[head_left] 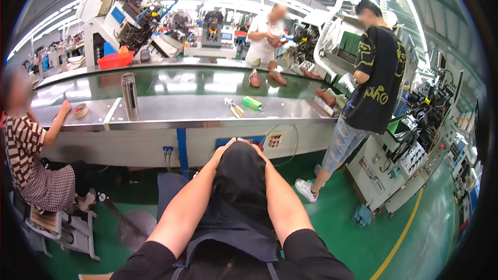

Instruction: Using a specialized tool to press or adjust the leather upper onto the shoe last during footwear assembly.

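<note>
Both my arms reach forward along my legs, over a dark apron (243, 176). My left hand (224, 148) rests at the far end of my lap, by the knee. Close beside it, my right hand (256, 148) lies at the other side of the dark cloth. The knees and cloth cover most of the fingers on both, and I cannot see anything held. Beyond them, on the metal bench edge (197, 123), lie pliers (234, 108) with pale yellow handles and a green can (252, 104) on its side.
Brown shoes (277, 77) stand on the green conveyor belt (192, 80). A metal cylinder (129, 96) and a tape roll (80, 110) are to the left. One person (23, 140) sits at left, another (381, 72) stands at right by machines (410, 150), and a third (262, 36) handles a shoe across the belt.
</note>
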